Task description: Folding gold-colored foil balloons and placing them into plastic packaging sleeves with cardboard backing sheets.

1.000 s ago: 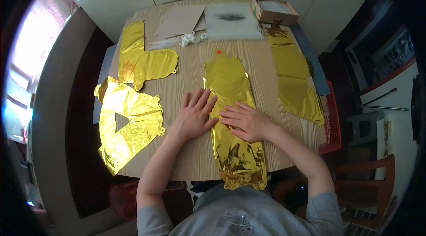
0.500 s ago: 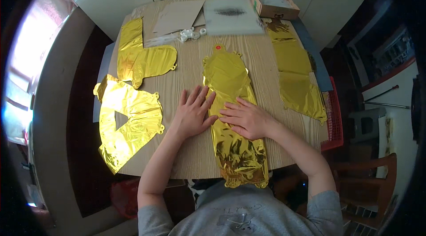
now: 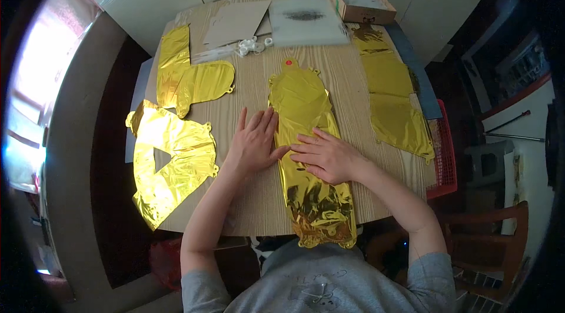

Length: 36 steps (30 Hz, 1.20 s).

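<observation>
A long flat gold foil balloon [image 3: 300, 98] lies lengthwise in front of me, its tab with a red dot at the far end. Its crinkled near end reaches over the table's front edge. My right hand [image 3: 326, 157] lies flat across the middle of it, fingers stretched and pointing left. Along the balloon's left edge rests my left hand [image 3: 253, 142], fingers extended away from me and its thumb on the foil. To the left are an angular gold foil balloon [image 3: 203, 80] and, nearer, one with a triangular hole [image 3: 188, 154]. Another gold foil balloon [image 3: 391, 86] lies at the right.
On the wooden table's [image 3: 247, 213] far side are a grey-brown card [image 3: 238, 22], a translucent plastic bag [image 3: 309, 25], white ribbon rolls [image 3: 253, 46] and an open cardboard box [image 3: 368, 13]. A red basket [image 3: 445, 154] and a wooden chair [image 3: 506, 242] stand at the right.
My left hand has slid slightly left, its fingers now more off the foil and along its edge. The right hand stays in nearly the same place on the balloon.
</observation>
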Each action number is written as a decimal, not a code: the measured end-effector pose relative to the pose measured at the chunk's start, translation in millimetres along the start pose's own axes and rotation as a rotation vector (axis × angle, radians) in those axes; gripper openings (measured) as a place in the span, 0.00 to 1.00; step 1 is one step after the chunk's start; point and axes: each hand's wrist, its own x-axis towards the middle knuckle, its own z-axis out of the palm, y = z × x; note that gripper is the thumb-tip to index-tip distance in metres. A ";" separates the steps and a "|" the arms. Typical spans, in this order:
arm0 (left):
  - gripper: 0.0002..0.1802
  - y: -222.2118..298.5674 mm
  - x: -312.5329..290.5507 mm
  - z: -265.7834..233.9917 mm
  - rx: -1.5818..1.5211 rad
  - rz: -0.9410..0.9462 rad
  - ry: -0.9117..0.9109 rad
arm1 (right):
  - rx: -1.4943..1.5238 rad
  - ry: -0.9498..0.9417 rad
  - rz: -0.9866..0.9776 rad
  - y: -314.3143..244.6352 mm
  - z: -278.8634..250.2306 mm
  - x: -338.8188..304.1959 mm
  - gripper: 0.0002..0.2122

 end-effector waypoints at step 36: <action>0.79 -21.6 16.2 -5.9 0.096 -0.001 -0.279 | -0.148 0.244 -0.191 -34.9 10.1 13.7 0.14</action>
